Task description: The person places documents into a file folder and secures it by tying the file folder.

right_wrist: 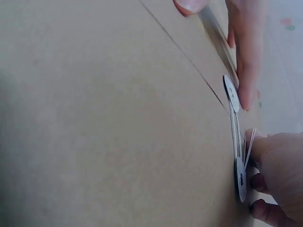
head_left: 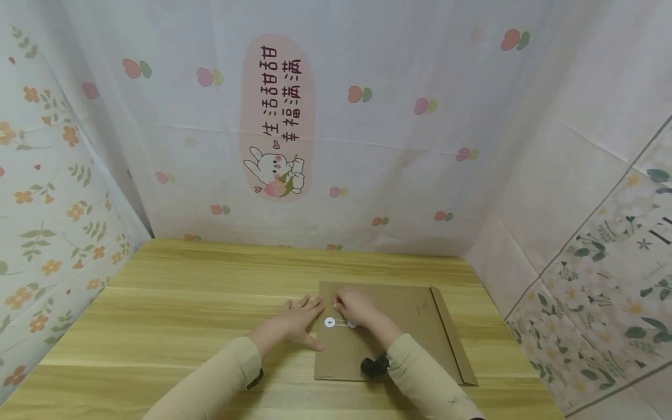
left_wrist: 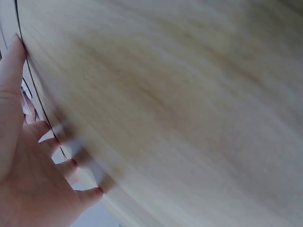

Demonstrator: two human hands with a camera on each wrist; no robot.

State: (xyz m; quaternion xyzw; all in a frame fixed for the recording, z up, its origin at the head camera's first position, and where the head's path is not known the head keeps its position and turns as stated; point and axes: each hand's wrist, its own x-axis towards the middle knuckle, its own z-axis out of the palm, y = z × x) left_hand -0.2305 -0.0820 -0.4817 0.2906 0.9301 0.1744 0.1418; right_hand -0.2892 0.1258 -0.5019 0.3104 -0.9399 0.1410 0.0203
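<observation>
A brown kraft-paper document envelope [head_left: 404, 332] lies flat on the table. Near its left edge are two white round buttons, one of them the left button [head_left: 329, 322], with a thin white string [right_wrist: 237, 127] running between them. My left hand [head_left: 296, 322] is spread over the envelope's left edge, its thumb and fingertips at that edge; the left wrist view shows the fingers [left_wrist: 66, 166] extended. With curled fingers my right hand [head_left: 359, 308] pinches the string's loose end, beside the lower button [right_wrist: 241, 179] in the right wrist view. Part of the right button is hidden behind this hand in the head view.
The wood-grain table [head_left: 210, 291] extends left of the envelope. A folded strip [head_left: 454, 335] runs along the envelope's right side. Behind the table hangs a white printed curtain [head_left: 399, 146], with patterned cloth at both sides. A black wrist device [head_left: 374, 366] sits beneath the right forearm.
</observation>
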